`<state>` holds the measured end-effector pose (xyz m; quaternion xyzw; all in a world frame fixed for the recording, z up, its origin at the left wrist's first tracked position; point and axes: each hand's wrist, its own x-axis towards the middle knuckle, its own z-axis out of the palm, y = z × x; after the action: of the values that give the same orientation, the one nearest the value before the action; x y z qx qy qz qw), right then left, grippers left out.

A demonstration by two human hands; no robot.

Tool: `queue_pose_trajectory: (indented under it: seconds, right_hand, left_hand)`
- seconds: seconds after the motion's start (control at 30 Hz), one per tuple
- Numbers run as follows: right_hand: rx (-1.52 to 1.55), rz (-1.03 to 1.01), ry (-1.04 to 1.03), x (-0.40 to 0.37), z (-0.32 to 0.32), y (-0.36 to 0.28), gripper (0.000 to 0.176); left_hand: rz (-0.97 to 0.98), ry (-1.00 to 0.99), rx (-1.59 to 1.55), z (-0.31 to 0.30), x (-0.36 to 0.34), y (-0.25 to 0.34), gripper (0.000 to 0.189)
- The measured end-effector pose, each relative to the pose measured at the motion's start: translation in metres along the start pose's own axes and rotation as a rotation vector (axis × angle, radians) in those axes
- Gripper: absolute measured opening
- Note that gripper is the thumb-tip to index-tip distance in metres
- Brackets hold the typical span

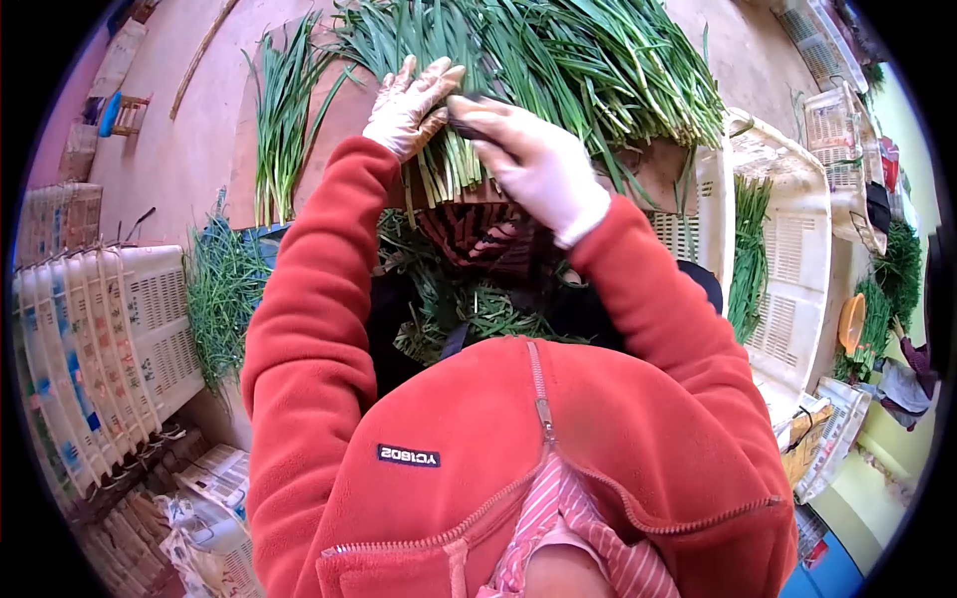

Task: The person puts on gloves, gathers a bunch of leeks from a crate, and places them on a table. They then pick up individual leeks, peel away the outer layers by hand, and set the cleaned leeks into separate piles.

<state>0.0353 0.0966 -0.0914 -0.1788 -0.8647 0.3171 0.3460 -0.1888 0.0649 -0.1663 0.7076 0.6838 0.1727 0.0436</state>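
A large heap of garlic chives (558,70), long flat green leaves with pale stem ends, lies across a brown board (289,194) in front of me. My left hand (407,108), in a thin whitish glove, rests on the chives with its fingers stretched out. Close beside it on the right, my right hand (538,164) wears a pale glove. Its fingers are bent over the stems, and a dark, blurred thing shows at the fingertips; I cannot make out its kind. A smaller bunch of chives (282,125) lies apart at the board's left.
To the right stands a white plastic crate (793,254) with a bunch of chives (750,254) inside. Loose greens (224,289) are piled at the left, near stacked white crates (159,319). Trimmings (478,309) lie at my lap. A small stool (128,115) stands far left.
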Motion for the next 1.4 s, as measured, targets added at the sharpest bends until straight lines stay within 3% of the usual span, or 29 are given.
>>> queue_pose_trajectory:
  seconds: [0.07,0.13,0.17,0.2,0.27,0.3,0.4,0.43,0.53,0.6,0.63,0.67,0.73,0.83,0.87,0.93,1.0,1.07,1.1,1.13,1.2,1.27,1.3,1.4]
  right_hand:
    - [-0.139,0.021,-0.218,0.021,0.025,0.001,0.036]
    - [-0.473,0.045,-0.419,0.011,0.053,0.024,0.047]
    - [-0.474,0.0,-0.481,0.0,0.05,0.023,0.052]
    - [-0.475,-0.051,-0.497,-0.019,0.048,0.024,0.046]
    - [-0.406,0.065,-0.698,-0.044,0.028,0.0,0.037]
    - [-0.352,0.052,-0.655,-0.067,0.024,-0.001,0.031]
    - [-0.233,0.14,-0.659,-0.076,0.002,-0.017,0.044]
    - [-0.196,0.063,-0.462,-0.052,0.001,-0.031,0.052]
    - [-0.319,-0.051,-0.257,0.01,0.028,-0.031,0.04]
    - [-0.501,0.031,-0.421,0.02,0.064,-0.011,0.039]
    - [-0.479,-0.077,-0.427,0.001,0.081,0.006,0.042]
    - [-0.45,-0.015,-0.62,-0.004,0.076,-0.009,0.044]
    - [-0.407,0.012,-0.715,-0.027,0.064,-0.027,0.026]
    - [-0.364,0.131,-1.03,-0.058,0.035,-0.035,0.03]
    - [-0.233,0.014,-0.83,-0.062,0.031,-0.034,0.035]
    - [-0.302,0.053,-0.625,-0.034,0.026,-0.044,0.058]
    - [-0.266,0.027,-0.401,0.001,0.042,-0.044,0.052]
    - [-0.449,-0.022,-0.418,0.007,0.068,-0.022,0.043]
    - [-0.469,-0.028,-0.596,-0.015,0.079,-0.007,0.041]
    - [-0.394,-0.001,-0.607,-0.027,0.073,-0.017,0.038]
    - [-0.411,0.028,-0.86,-0.038,0.054,-0.039,0.038]
    - [-0.19,-0.003,-0.721,-0.054,0.044,-0.041,0.053]
    - [-0.227,0.003,-0.628,-0.053,0.04,-0.039,0.057]
    - [-0.279,-0.053,-0.449,0.004,0.05,-0.056,0.043]
  left_hand:
    - [-0.046,-0.128,0.069,0.006,0.01,-0.008,0.059]
    - [0.084,-0.046,0.094,0.014,0.004,-0.021,0.054]
    - [0.066,-0.067,0.139,0.011,0.002,-0.017,0.055]
    - [0.044,-0.084,0.183,0.01,0.002,-0.014,0.055]
    - [0.059,-0.067,0.174,0.01,-0.002,-0.014,0.052]
    - [0.066,-0.067,0.159,0.008,-0.002,-0.013,0.052]
    - [0.082,-0.037,0.123,0.012,0.001,-0.021,0.05]
    - [0.087,-0.031,0.099,0.012,0.001,-0.022,0.05]
    - [0.108,-0.023,0.01,0.03,0.003,-0.037,0.054]
    - [0.165,0.044,-0.136,0.042,0.005,-0.053,0.057]
    - [0.19,0.074,-0.123,0.037,0.0,-0.053,0.057]
    - [0.217,0.099,-0.113,0.031,-0.007,-0.049,0.057]
    - [0.173,0.078,-0.08,0.022,-0.007,-0.045,0.055]
    - [0.19,0.085,-0.088,0.019,-0.011,-0.039,0.048]
    - [0.188,0.089,-0.089,0.02,-0.009,-0.04,0.048]
    - [0.171,0.102,-0.044,0.024,-0.007,-0.039,0.053]
    - [0.129,0.062,0.094,0.03,-0.001,-0.04,0.051]
    - [0.093,0.043,-0.079,0.049,0.007,-0.055,0.049]
    - [0.135,0.093,-0.04,0.04,0.0,-0.049,0.049]
    - [0.181,0.139,-0.003,0.03,-0.008,-0.042,0.05]
    - [0.168,0.113,-0.055,0.023,-0.009,-0.038,0.05]
    - [0.13,0.046,0.046,0.019,-0.004,-0.033,0.054]
    - [0.129,0.048,0.041,0.016,0.0,-0.031,0.054]
    - [0.101,-0.01,0.096,0.015,0.002,-0.029,0.057]
